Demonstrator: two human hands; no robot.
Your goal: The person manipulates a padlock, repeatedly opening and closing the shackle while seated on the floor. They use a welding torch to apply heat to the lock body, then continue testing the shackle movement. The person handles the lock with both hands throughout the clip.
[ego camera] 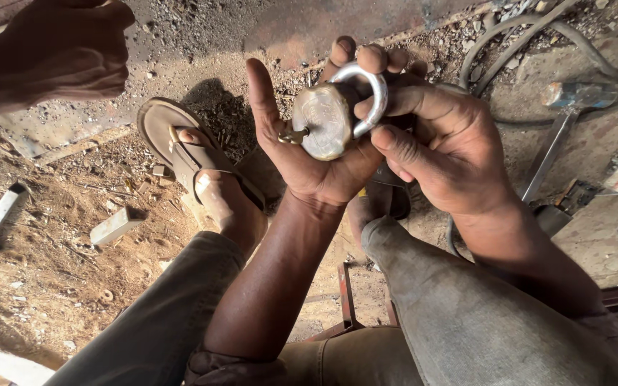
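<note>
Head view: padlock (321, 120) cradled in left hand (309, 154) grip, key (291, 135) pointing left; right hand (441, 146) grip pinches shackle (369, 100), nearer.

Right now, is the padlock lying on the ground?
No. The padlock is held up off the dirt, resting in the left hand while the right hand grips its silver shackle.
</note>
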